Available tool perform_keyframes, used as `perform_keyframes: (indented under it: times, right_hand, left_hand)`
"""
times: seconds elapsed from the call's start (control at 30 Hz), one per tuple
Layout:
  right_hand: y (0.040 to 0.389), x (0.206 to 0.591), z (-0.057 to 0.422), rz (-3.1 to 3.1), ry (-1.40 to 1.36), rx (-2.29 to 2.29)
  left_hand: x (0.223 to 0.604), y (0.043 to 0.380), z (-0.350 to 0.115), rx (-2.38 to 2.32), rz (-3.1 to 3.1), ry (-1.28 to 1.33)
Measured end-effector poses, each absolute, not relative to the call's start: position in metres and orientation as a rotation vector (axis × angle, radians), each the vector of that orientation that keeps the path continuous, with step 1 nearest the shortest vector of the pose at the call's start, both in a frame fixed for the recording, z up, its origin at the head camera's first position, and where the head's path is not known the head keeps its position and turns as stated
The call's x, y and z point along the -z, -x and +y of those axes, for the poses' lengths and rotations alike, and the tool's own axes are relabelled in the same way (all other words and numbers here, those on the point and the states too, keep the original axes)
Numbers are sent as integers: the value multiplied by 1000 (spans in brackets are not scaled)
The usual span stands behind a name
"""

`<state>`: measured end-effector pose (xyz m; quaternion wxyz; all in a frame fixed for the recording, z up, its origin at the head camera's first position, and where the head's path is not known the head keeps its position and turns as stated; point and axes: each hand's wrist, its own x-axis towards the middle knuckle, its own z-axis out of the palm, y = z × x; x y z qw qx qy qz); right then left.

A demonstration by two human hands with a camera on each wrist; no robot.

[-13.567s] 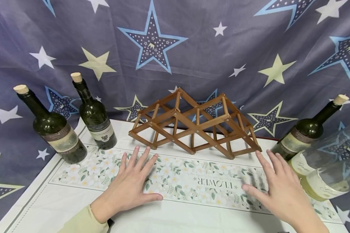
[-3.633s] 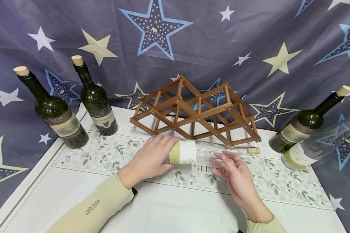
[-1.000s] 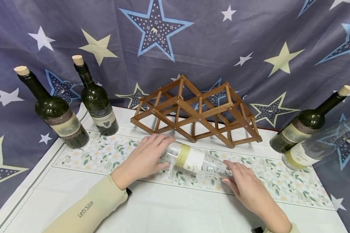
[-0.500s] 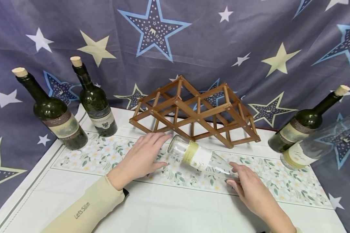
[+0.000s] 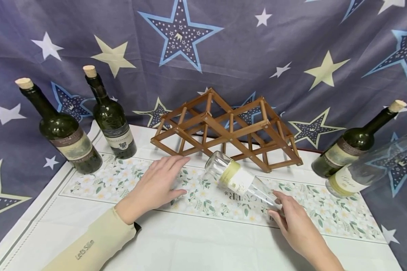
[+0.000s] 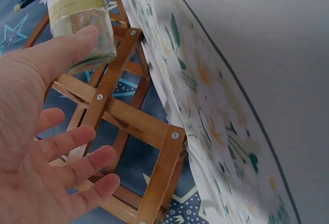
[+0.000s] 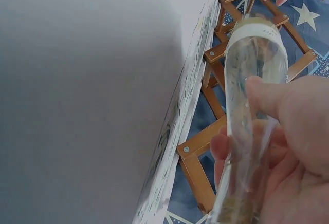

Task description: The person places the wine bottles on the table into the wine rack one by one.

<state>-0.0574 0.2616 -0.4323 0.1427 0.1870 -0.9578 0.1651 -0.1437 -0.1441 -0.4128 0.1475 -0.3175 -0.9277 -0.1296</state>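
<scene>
A clear glass wine bottle (image 5: 242, 180) with a green and white label is tilted, its base pointing up and left toward the wooden wine rack (image 5: 231, 137). My right hand (image 5: 296, 222) grips it by the neck, thumb on one side and fingers curled round the other, as the right wrist view shows. The cork (image 7: 236, 211) sits in the neck near the palm. My left hand (image 5: 156, 186) is apart from the bottle, fingers spread and relaxed over the flowered runner (image 5: 122, 177). In the left wrist view, the bottle's base (image 6: 95, 54) shows just beyond the thumb.
Two corked green wine bottles stand at left, the outer one (image 5: 69, 139) and the inner one (image 5: 113, 126). Another green bottle (image 5: 354, 146) and a second clear bottle (image 5: 352, 180) stand at right. A star-patterned curtain (image 5: 244, 56) hangs right behind the rack.
The clear bottle came from the right side, where two stood. Over the last second my left hand has drawn off its base to the left, and the base has swung right toward the rack.
</scene>
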Motion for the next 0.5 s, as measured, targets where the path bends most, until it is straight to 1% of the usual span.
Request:
perform_keyframes:
  times: [0.5]
  right_hand:
    - [49,426,249,-2905,-281,-625]
  left_hand:
    - [413,138,-156,381,-2633,892]
